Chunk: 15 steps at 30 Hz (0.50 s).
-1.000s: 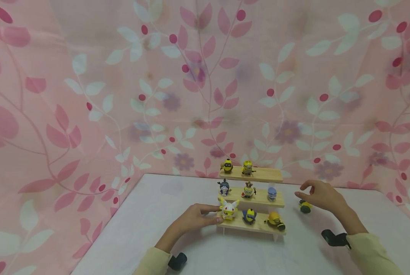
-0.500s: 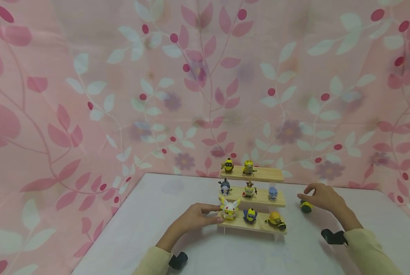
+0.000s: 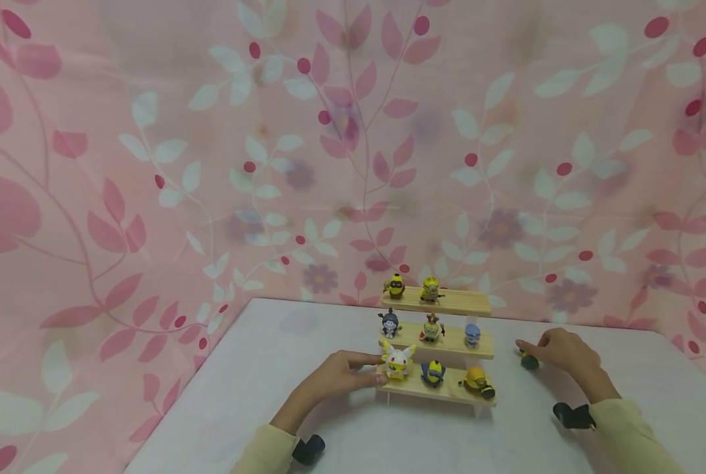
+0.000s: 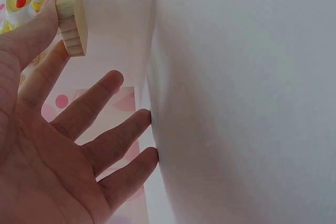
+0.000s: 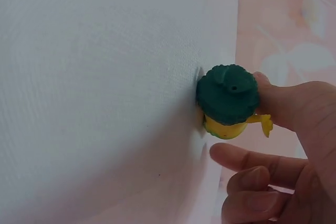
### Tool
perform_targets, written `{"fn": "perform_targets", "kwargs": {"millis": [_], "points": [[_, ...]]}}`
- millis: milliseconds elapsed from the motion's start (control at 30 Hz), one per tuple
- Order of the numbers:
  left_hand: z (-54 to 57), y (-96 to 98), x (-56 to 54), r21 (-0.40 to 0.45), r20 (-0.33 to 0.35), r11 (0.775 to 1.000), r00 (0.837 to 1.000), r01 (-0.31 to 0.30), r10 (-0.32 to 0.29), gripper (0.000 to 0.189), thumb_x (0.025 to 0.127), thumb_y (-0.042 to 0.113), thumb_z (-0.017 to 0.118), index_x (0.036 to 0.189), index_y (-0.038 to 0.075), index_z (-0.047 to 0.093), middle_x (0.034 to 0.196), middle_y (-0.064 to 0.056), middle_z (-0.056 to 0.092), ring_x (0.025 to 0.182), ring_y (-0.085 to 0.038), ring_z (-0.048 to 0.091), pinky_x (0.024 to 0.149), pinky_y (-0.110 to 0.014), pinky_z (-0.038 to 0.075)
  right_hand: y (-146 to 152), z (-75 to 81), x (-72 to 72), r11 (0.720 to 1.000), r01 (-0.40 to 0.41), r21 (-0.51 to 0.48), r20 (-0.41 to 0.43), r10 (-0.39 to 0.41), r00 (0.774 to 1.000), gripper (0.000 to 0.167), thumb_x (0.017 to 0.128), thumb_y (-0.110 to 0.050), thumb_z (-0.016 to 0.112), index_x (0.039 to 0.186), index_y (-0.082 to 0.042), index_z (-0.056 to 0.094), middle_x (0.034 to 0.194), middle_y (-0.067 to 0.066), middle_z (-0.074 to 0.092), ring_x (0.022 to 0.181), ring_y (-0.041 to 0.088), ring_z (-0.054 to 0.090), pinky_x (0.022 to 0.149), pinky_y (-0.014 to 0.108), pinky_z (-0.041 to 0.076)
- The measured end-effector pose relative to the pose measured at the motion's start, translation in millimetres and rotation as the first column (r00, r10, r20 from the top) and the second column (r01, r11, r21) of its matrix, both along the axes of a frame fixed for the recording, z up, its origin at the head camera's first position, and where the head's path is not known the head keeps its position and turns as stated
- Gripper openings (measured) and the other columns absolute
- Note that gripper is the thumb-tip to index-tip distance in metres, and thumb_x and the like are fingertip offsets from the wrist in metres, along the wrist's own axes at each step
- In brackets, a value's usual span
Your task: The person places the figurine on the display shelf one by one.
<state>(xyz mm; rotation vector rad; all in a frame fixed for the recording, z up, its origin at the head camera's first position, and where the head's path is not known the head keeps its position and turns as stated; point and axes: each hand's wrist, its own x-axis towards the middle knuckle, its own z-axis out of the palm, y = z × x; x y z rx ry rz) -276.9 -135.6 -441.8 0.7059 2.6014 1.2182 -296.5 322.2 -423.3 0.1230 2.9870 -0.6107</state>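
In the head view, a three-tier wooden display stand (image 3: 412, 385) holds several small toy figurines. My left hand (image 3: 341, 378) pinches the left end of the lowest shelf between thumb and index finger, beside a white-and-yellow figurine with long ears (image 3: 397, 363). The other fingers of that hand spread below the shelf, as the left wrist view shows. To the right of the stand, my right hand (image 3: 566, 352) is over a yellow figurine with a round dark green part (image 5: 228, 95) lying on the table. Its thumb is right at the figurine; the index fingertip is a little apart from it.
Two yellow figurines (image 3: 430, 289) stand on the top shelf, left and middle. The middle shelf bears three, including a blue one (image 3: 472, 336); an orange-and-yellow figurine (image 3: 477, 382) is at the lowest shelf's right. A pink floral cloth (image 3: 353, 164) hangs behind the white table (image 3: 270, 342).
My right hand has lowered slightly and shifted right, now covering more of the figurine on the table. My left hand stays at the shelf's end. The whole view has drifted slightly.
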Motion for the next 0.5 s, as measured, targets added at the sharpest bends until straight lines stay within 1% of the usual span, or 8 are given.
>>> {"fn": "perform_targets", "kwargs": {"millis": [167,300,500], "points": [[2.4,1.2,0.4,-0.009,-0.007,1.000,1.000,-0.004,0.004,0.047,0.085,0.051,0.073,0.125,0.027,0.070,0.127,0.006,0.065,0.125,-0.028,0.055,0.100,-0.053,0.044,-0.7,-1.0,0.3,1.000,0.029,0.009,0.037,-0.029,0.999,0.077,0.087,-0.067,0.059,0.094,0.010,0.065,0.075,0.009,0.057,0.071,0.026,0.052,0.060,0.040,0.042],[2.6,1.8,0.8,0.000,0.003,1.000,1.000,-0.004,0.004,0.046,0.085,0.049,0.074,0.124,0.026,0.071,0.126,0.006,0.066,0.125,-0.028,0.055,0.101,-0.053,0.044,-0.3,-2.9,0.6,0.999,0.042,0.003,0.059,-0.042,0.997,0.078,0.086,-0.068,0.058,0.096,0.009,0.064,0.079,0.012,0.058,0.073,0.028,0.052,0.061,0.042,0.042],[0.7,2.1,1.0,0.001,0.011,1.000,1.000,-0.004,0.004,0.045,0.085,0.049,0.074,0.124,0.027,0.071,0.126,0.007,0.066,0.124,-0.028,0.056,0.101,-0.053,0.044,1.7,-3.7,2.5,1.000,0.026,-0.010,0.067,-0.026,0.997,0.074,0.086,-0.065,0.061,0.097,0.007,0.064,0.082,0.012,0.060,0.075,0.029,0.053,0.062,0.044,0.046]]}}
